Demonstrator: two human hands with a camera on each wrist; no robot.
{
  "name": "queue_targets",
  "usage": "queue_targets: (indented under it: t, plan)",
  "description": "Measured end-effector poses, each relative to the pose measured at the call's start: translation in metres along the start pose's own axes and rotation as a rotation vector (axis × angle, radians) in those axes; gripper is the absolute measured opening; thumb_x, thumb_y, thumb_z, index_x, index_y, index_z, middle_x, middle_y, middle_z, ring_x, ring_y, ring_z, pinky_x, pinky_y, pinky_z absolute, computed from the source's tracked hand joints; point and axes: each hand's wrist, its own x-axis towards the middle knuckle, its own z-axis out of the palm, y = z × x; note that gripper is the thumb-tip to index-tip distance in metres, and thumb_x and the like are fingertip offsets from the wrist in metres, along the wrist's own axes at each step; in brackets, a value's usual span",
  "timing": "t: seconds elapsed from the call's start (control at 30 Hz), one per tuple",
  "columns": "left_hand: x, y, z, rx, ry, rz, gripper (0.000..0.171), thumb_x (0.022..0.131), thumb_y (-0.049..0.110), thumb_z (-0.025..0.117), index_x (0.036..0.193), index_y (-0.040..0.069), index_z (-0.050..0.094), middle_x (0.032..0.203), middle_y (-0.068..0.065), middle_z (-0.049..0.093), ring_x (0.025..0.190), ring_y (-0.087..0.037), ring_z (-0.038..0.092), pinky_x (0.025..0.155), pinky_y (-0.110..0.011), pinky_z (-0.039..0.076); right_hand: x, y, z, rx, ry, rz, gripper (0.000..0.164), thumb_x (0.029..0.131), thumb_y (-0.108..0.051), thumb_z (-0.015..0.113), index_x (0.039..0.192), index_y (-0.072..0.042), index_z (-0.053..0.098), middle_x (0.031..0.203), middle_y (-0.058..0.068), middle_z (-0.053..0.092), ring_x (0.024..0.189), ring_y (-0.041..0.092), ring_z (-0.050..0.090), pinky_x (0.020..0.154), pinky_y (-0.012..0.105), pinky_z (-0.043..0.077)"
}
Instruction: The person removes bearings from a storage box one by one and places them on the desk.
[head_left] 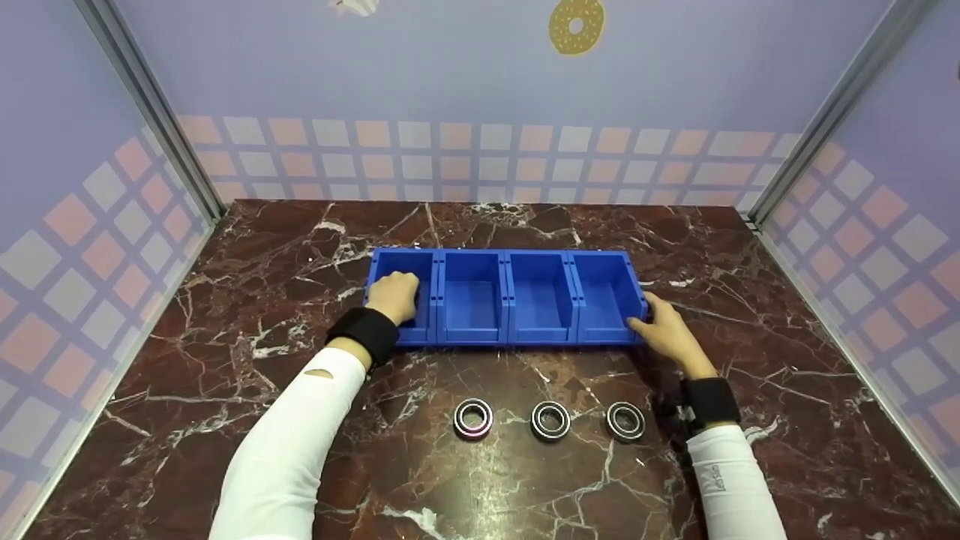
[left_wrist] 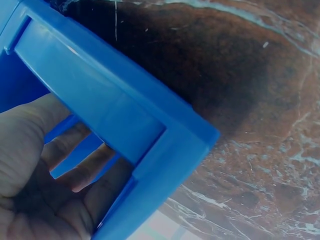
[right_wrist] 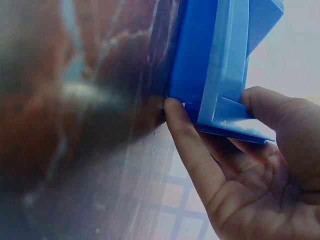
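A row of several joined blue storage bins [head_left: 473, 335] sits on the marbled table, open tops up. My left hand [head_left: 395, 295] reaches into the leftmost bin, its curled fingers [left_wrist: 67, 145] behind the low front wall in the left wrist view; the fingertips are hidden. At the other end, my right hand [head_left: 666, 330] grips the outer side of the rightmost bin [right_wrist: 227, 100]. Its thumb lies over the bin's edge and its fingers are against the outside, the index fingertip low by the tabletop. No loose parts show inside the bins.
In front of the bins lie three ring-shaped ball bearings, one left [head_left: 473, 419], one middle [head_left: 550, 421] and one right [head_left: 625, 421], spaced apart in a line. Patterned panels [head_left: 480, 90] enclose the table [head_left: 525, 495] at the back and both sides.
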Motion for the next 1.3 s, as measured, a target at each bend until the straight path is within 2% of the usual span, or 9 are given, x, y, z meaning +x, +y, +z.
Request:
queue_targets:
  t: [0.33,0.43,0.47,0.57,0.67,0.7,0.83,1.3]
  plan:
    - [-0.004,0.000,-0.001,0.000,0.003,0.009,0.024,0.086,0.001,0.066,0.109,-0.005,0.070,0.120,-0.029,0.071,0.109,-0.047,0.070,0.091,-0.058,0.059,-0.001,-0.002,0.001,0.012,0.000,0.002,0.050,0.095,-0.002,0.061,0.141,0.013,0.048,0.126,0.037,0.063,0.114,0.044,0.062,0.104,0.056,0.048]
    - [-0.001,-0.002,0.001,0.005,0.005,0.017,0.023,0.085,0.002,0.067,0.107,-0.005,0.070,0.118,-0.028,0.072,0.108,-0.046,0.070,0.090,-0.058,0.059,-0.002,-0.002,0.001,0.010,0.000,0.004,0.051,0.095,-0.002,0.061,0.142,0.012,0.048,0.126,0.038,0.063,0.114,0.045,0.062,0.104,0.056,0.048]
    - [0.005,-0.006,0.009,0.009,0.032,0.031,0.022,0.083,0.002,0.068,0.104,-0.004,0.071,0.115,-0.028,0.073,0.103,-0.046,0.071,0.085,-0.057,0.060,-0.003,-0.002,0.001,0.009,0.000,0.004,0.051,0.095,-0.002,0.061,0.142,0.012,0.048,0.127,0.038,0.063,0.115,0.045,0.062,0.104,0.056,0.048]
    - [0.007,-0.008,0.011,0.013,0.039,0.035,0.022,0.081,0.003,0.070,0.102,-0.003,0.071,0.113,-0.027,0.073,0.102,-0.045,0.072,0.084,-0.057,0.061,-0.003,-0.001,0.001,0.009,-0.003,0.003,0.051,0.095,-0.003,0.060,0.142,0.012,0.048,0.127,0.038,0.063,0.115,0.045,0.062,0.104,0.056,0.048]
    - [0.004,-0.008,0.008,0.006,0.035,0.033,0.024,0.081,0.004,0.071,0.103,-0.004,0.070,0.115,-0.028,0.073,0.104,-0.046,0.072,0.086,-0.057,0.060,-0.003,0.000,0.002,0.004,-0.004,0.001,0.051,0.095,-0.004,0.060,0.142,0.012,0.047,0.128,0.038,0.063,0.116,0.046,0.062,0.105,0.058,0.047]
    - [-0.002,-0.003,0.001,0.000,0.008,0.022,0.026,0.082,0.004,0.071,0.106,-0.006,0.070,0.118,-0.028,0.072,0.108,-0.046,0.071,0.090,-0.058,0.059,-0.002,0.000,0.002,0.004,-0.005,0.001,0.051,0.095,-0.004,0.060,0.142,0.012,0.047,0.128,0.038,0.063,0.117,0.046,0.062,0.106,0.058,0.047]
    - [-0.007,-0.002,-0.001,-0.003,0.012,0.032,0.026,0.083,0.005,0.073,0.106,-0.006,0.069,0.118,-0.029,0.072,0.107,-0.047,0.070,0.090,-0.059,0.059,-0.002,0.001,0.002,0.001,0.000,-0.002,0.052,0.095,-0.003,0.059,0.143,0.012,0.047,0.128,0.038,0.062,0.117,0.047,0.062,0.106,0.060,0.047]
    - [-0.006,0.001,-0.006,0.017,0.029,0.050,0.024,0.083,0.005,0.073,0.105,-0.006,0.069,0.117,-0.029,0.071,0.108,-0.046,0.070,0.090,-0.058,0.059,0.000,-0.004,0.000,0.015,-0.013,0.004,0.052,0.096,-0.003,0.060,0.144,0.013,0.045,0.131,0.040,0.061,0.120,0.048,0.061,0.108,0.060,0.046]
